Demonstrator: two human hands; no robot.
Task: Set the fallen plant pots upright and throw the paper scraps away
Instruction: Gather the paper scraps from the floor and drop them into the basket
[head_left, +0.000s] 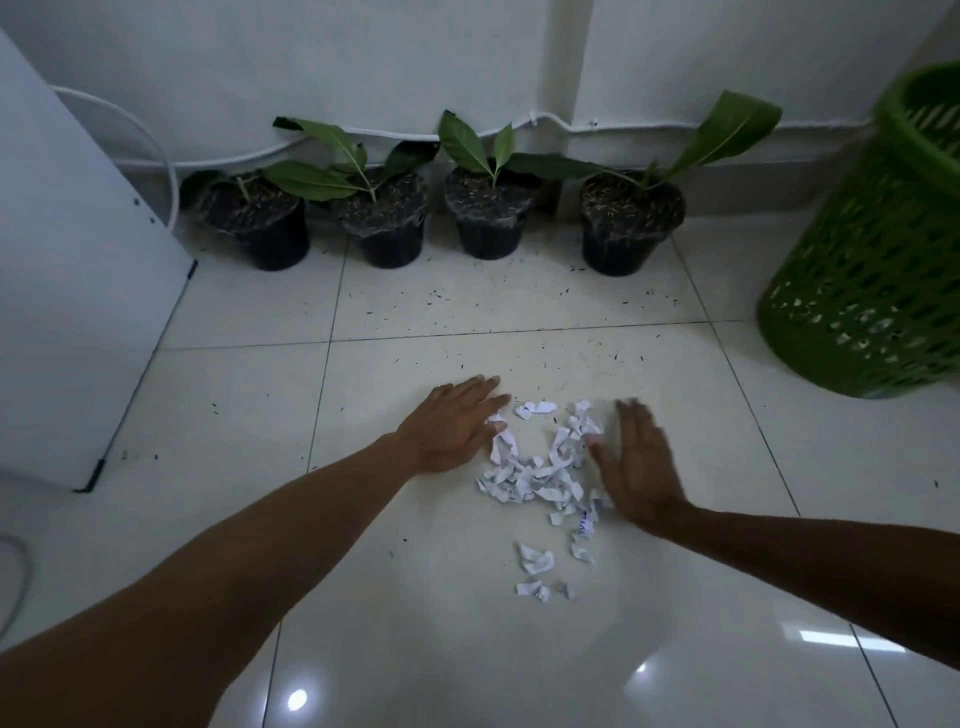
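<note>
Several black plant pots stand upright in a row along the wall, from the leftmost pot (262, 228) to the rightmost pot (626, 236), each with green leaves. A heap of white paper scraps (540, 470) lies on the tiled floor in front of me. My left hand (452, 426) rests flat on the floor at the heap's left edge, fingers spread and touching the scraps. My right hand (636, 467), blurred, lies flat against the heap's right edge. Neither hand holds anything. A few stray scraps (535, 561) lie nearer to me.
A green perforated plastic basket (862, 270) stands at the right. A white panel (67, 291) leans at the left. White cables (156, 156) run along the wall base. Dark soil specks are scattered over the white tiles (467, 306).
</note>
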